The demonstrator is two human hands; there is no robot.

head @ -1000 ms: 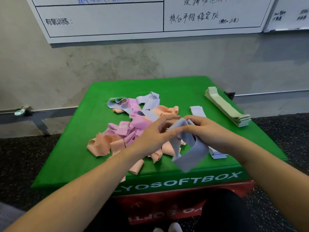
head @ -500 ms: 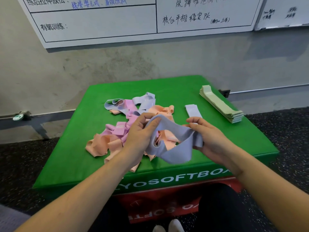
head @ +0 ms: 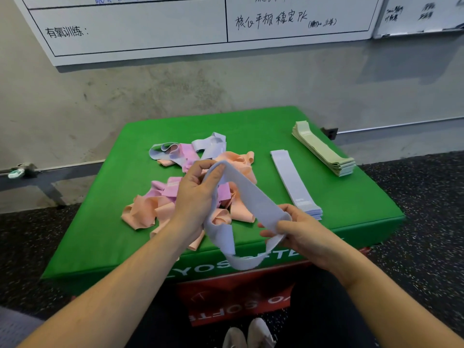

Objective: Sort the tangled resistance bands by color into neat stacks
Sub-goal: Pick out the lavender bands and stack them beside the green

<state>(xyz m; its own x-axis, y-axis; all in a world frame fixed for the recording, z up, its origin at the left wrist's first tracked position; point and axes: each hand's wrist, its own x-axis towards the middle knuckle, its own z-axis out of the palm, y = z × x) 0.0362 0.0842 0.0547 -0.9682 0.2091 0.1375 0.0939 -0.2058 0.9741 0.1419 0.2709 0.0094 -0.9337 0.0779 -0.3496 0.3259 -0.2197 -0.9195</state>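
Note:
A lavender-blue band (head: 253, 199) stretches between my two hands above the front of the green soft box (head: 351, 197). My left hand (head: 195, 197) grips its upper end, fingers curled round it. Its lower end is pinched by my right hand (head: 298, 229), and a loop hangs down past the box's front edge. Behind my left hand lies the tangled pile (head: 148, 209) of peach, pink and lavender bands. A flat lavender stack (head: 293, 182) lies to the right of the pile. Farther right sits a pale green stack (head: 324, 149).
The green box stands on a red box (head: 241, 297) against a concrete wall. Whiteboards (head: 150, 23) hang above. Dark speckled floor surrounds the boxes. My shoes (head: 248, 335) show at the bottom edge.
My hands have drawn apart, pulling the lavender band out long. My right hand moved down and toward me, so the flat lavender stack behind it is now uncovered.

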